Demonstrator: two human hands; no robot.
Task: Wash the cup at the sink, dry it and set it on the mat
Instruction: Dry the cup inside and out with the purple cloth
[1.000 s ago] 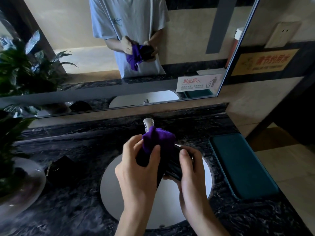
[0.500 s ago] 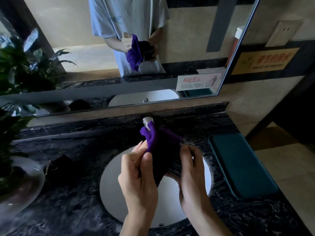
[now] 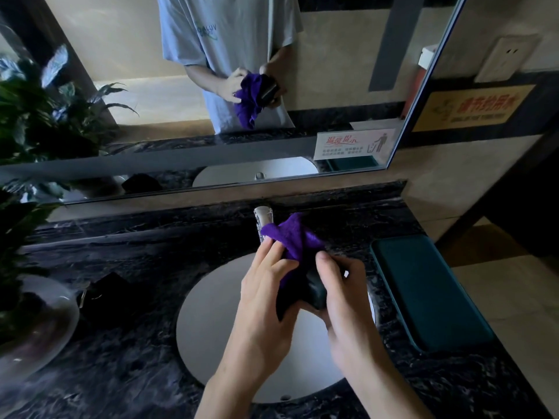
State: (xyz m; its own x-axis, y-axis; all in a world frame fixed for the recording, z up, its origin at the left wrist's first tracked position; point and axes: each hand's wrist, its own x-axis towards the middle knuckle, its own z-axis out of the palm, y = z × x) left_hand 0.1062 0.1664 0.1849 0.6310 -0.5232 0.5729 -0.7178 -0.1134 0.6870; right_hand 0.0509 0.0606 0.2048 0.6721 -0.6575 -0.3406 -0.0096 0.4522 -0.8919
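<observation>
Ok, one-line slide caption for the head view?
Left hand rubs purple cloth on dark cup held by right hand above white sink.

The cup [image 3: 316, 290] was dark, nearly black, and glossy, held tilted on its side above the white basin of the sink [image 3: 211, 322], mostly hidden between fingers and cloth. A purple cloth [image 3: 295, 237] was bunched against it, one end sticking up in front of the chrome tap. The mat [image 3: 429, 291] was a dark teal rectangle with rounded corners, lying flat on the black marble counter just right of the sink.
</observation>
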